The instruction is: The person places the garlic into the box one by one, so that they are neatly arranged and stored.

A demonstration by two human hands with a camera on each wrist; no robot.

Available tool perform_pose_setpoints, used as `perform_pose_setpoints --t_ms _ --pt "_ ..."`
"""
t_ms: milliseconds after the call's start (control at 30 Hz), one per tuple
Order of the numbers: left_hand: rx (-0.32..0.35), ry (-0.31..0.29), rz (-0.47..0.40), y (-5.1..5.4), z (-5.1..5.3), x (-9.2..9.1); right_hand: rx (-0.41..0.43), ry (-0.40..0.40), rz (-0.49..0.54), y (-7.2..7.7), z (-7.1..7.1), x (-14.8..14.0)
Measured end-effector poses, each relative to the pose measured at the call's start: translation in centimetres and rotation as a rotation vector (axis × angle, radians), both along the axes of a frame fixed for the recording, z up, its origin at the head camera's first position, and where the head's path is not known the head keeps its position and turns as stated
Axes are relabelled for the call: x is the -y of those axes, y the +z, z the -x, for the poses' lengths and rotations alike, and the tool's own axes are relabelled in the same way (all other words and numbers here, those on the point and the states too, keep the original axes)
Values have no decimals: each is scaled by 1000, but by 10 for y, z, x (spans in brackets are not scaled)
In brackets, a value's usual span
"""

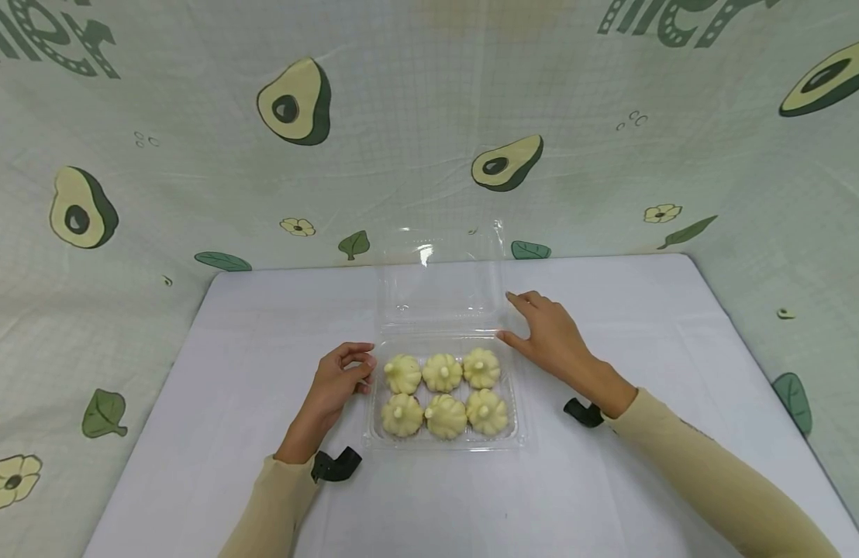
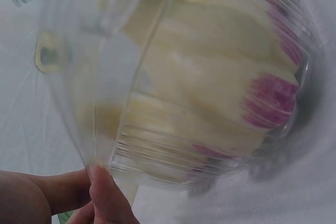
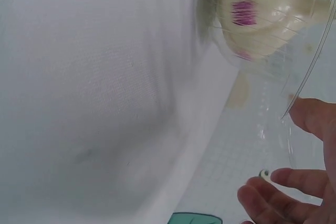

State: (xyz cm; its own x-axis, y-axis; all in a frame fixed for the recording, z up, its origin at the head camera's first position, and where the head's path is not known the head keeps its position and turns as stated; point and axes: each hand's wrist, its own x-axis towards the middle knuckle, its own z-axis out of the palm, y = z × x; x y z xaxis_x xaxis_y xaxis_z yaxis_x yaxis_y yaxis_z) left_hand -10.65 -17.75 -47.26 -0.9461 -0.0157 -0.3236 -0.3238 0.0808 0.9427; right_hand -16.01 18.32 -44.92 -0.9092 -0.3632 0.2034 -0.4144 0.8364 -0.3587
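A clear plastic clamshell container (image 1: 443, 446) lies on the table, its hinged lid (image 1: 439, 294) swung up and away at the back. Inside are several pale garlic bulbs (image 1: 446, 417) in two rows, stems upward. Purple patches mark the lower sides of the garlic bulbs (image 2: 270, 100) in the left wrist view. My left hand (image 1: 339, 381) pinches the container's left rim between thumb and fingers. At the back right corner, the thumb of my right hand (image 1: 553, 335) touches the rim, while its fingers are spread apart beside the lid.
A white cloth covers the table (image 1: 276, 325). Behind and at the sides hangs a pale curtain (image 1: 401, 101) printed with avocados and leaves. Black wrist mounts (image 1: 337, 465) sit near both sleeves.
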Motion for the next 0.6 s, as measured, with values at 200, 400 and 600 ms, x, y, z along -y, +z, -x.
perform_pose_setpoints --t_ms 200,400,600 --pt "-3 2 0 0 -1 -1 -50 -15 44 0 -5 1" --pt "-1 4 7 1 -2 -1 -98 -13 85 0 -10 1" --pt "5 11 4 2 -2 -1 -143 -2 99 -1 -13 0"
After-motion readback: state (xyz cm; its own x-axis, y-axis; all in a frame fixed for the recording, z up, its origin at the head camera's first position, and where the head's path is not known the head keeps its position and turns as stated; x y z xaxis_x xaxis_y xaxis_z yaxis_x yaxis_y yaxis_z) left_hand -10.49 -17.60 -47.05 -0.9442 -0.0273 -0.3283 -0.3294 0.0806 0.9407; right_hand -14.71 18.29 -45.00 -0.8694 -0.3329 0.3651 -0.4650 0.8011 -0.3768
